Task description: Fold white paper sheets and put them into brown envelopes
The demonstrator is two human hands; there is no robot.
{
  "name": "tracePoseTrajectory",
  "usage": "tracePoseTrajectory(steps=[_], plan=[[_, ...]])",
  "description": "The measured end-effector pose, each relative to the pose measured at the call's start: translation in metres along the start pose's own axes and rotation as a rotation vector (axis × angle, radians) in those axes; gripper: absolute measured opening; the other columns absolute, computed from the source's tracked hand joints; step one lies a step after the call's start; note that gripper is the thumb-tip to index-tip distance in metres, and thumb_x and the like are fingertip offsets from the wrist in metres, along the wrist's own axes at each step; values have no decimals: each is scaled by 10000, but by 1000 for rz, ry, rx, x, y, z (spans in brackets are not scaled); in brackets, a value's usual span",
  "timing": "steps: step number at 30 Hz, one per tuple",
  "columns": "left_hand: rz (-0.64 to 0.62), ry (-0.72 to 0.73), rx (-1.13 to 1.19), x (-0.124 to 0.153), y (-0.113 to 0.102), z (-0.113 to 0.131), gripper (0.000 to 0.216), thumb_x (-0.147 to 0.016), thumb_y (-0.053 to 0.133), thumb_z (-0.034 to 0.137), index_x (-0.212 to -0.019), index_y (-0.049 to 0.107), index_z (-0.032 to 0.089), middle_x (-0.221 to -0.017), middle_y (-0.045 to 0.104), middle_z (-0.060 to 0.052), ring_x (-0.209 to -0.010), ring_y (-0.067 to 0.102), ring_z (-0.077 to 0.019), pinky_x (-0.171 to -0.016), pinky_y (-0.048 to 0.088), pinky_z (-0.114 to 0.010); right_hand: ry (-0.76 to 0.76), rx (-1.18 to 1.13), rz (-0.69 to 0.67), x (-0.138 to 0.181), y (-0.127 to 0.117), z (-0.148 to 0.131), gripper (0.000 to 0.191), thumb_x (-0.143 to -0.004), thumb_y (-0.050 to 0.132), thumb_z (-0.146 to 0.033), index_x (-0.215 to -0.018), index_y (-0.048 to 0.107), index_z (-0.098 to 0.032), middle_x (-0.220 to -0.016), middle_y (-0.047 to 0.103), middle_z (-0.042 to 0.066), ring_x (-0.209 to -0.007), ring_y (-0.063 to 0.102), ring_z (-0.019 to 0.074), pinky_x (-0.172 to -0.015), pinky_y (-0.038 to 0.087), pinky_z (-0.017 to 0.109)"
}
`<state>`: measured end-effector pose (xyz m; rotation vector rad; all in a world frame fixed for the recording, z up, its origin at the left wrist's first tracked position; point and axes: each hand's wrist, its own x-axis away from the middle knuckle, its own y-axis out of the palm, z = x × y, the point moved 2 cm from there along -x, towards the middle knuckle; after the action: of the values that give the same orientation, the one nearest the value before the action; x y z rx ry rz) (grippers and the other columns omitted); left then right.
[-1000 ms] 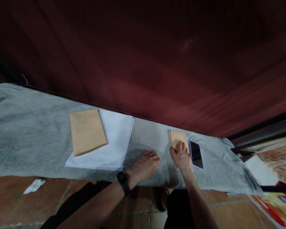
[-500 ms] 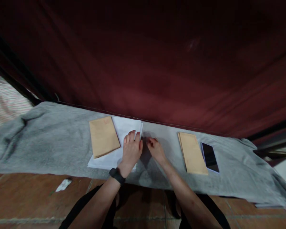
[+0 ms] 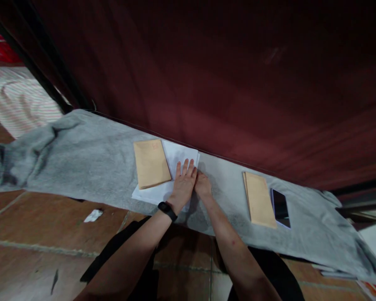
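Note:
My left hand (image 3: 183, 184) lies flat, fingers stretched out, on a stack of white paper sheets (image 3: 177, 158) on a grey cloth (image 3: 90, 159). A black band sits on that wrist. My right hand (image 3: 202, 185) rests against the right edge of the white sheets, fingers curled at the paper's edge; whether it grips a sheet is unclear. A pile of brown envelopes (image 3: 151, 163) lies on the left half of the white sheets. A second pile of brown envelopes (image 3: 258, 199) lies further right on the cloth, beside a dark phone (image 3: 280, 203).
A dark red curtain (image 3: 225, 79) hangs behind the cloth. A striped fabric (image 3: 15, 100) lies at the far left. A white scrap of paper (image 3: 93, 215) sits on the brown tiled floor (image 3: 34, 234). More white paper (image 3: 374, 238) shows at the right edge.
My right hand left the right envelope pile and moved left to the white sheets. My left hand moved up from the bare cloth onto the sheets. The view swung left.

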<state>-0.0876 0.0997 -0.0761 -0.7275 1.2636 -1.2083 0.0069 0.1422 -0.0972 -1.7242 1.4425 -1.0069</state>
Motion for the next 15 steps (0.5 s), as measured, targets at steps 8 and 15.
tracePoseTrajectory(steps=[8,15], plan=[[5,54,33,1,-7,4,500,-953,359,76,-1418,540,112,-1660,290,-184,-1579,133,-314,-1255,139,-660,-103,-166,45,-7,5,2,273,-997,455,-193,-1110,702,-174,-1102,769,131,-996,726,210,-823,536,272],[42,99,58,2,-15,6,492,-945,408,96,-1420,536,114,-1640,336,-192,-1563,204,-327,-1253,146,-646,-113,-309,104,-10,4,4,239,-930,471,-192,-979,703,-169,-1013,778,108,-882,709,177,-769,531,243]])
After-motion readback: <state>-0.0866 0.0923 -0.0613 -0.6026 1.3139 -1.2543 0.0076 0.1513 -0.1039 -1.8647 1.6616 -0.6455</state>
